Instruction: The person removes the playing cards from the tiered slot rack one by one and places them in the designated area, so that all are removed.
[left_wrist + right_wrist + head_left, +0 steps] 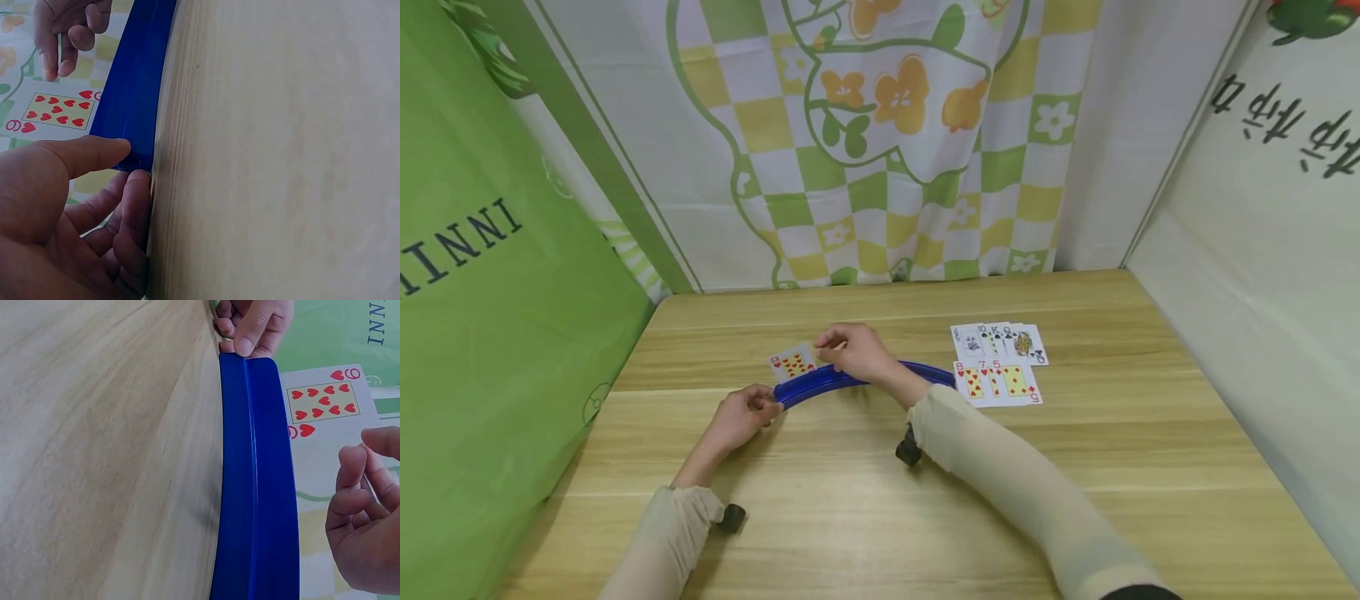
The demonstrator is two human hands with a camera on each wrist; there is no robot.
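Note:
A curved blue card holder (820, 382) stands on the table. My left hand (741, 419) pinches its left end, thumb (103, 153) on the front and fingers beneath. A nine of hearts (793, 362) stands upright at the holder's left part, its lower edge hidden by the blue rail. Just right of this card, my right hand (859, 354) is over the holder with bent fingers. In the right wrist view its thumb and forefinger (351, 464) are close together beside the card, and no card shows between them.
Right of the holder lie two overlapping rows of face-up cards: a back row (1000, 343) with black cards and a front row (1000, 385) with red ones. The wooden table (850, 517) is bounded by a patterned curtain (895, 208) behind and cloth walls at both sides.

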